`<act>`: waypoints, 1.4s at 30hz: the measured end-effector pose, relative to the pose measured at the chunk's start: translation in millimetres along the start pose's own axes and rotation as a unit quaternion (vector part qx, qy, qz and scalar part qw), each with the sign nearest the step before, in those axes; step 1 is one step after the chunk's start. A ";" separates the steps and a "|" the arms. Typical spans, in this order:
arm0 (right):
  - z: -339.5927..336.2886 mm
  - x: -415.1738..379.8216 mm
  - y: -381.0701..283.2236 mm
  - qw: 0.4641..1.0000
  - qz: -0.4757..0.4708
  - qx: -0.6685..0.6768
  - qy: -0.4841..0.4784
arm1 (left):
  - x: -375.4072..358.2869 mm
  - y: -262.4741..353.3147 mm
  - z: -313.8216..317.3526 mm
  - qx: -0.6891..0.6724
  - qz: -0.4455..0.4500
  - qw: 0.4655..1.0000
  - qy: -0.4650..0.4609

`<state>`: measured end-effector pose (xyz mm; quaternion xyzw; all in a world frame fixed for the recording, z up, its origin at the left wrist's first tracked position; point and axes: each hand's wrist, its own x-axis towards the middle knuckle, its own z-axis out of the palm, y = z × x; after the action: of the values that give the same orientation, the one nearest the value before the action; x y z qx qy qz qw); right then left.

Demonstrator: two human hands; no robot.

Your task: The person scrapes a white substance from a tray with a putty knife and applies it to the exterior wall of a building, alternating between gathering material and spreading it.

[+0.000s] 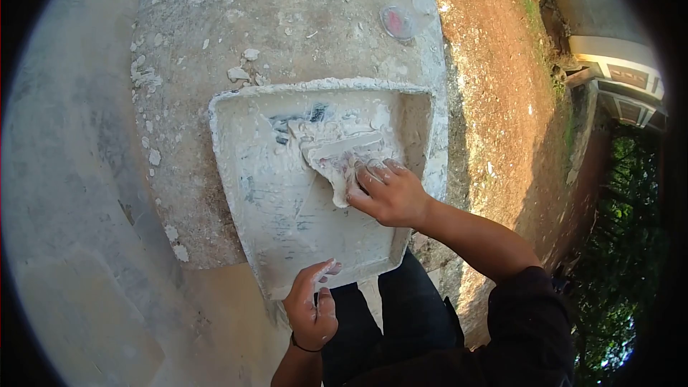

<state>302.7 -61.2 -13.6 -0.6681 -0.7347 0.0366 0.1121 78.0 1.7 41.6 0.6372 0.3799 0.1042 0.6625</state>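
A wide, shallow tray (279, 251) with a raised rim lies in front of me, its inside smeared with white paste. My right hand (390, 193) is closed around a paste-covered scraper (344, 146), fingers coated in white. The scraper has a broad straight edge and rests in a mound of thick paste (307, 131) in the upper middle of the tray; its grip is mostly hidden by the hand and paste. At the tray's near left corner is my left hand (313, 308), with thumb and fingers apart and slightly bent. White smears mark its fingertips, and nothing shows in it.
The tray sits on a rough concrete slab (186, 172) spotted with dried paste. A small round clear container (398, 23) with something pink stands near its far right edge. To the right lies sunlit dirt ground (494, 64); on the left is a smooth grey surface (79, 193).
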 end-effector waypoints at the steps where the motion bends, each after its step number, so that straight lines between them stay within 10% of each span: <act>1: -4.0 1.0 0.4 1.000 0.013 0.002 0.008 | -0.1 -0.4 -0.8 0.000 0.001 1.000 -0.002; 42: -15.2 8.5 0.7 0.987 0.142 -0.004 0.071 | -7.7 -1.1 -19.1 -0.016 0.007 1.000 0.000</act>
<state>305.9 -54.1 2.0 -0.7672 -0.6223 0.0019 0.1551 60.2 11.3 45.4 0.6292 0.3731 0.1151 0.6720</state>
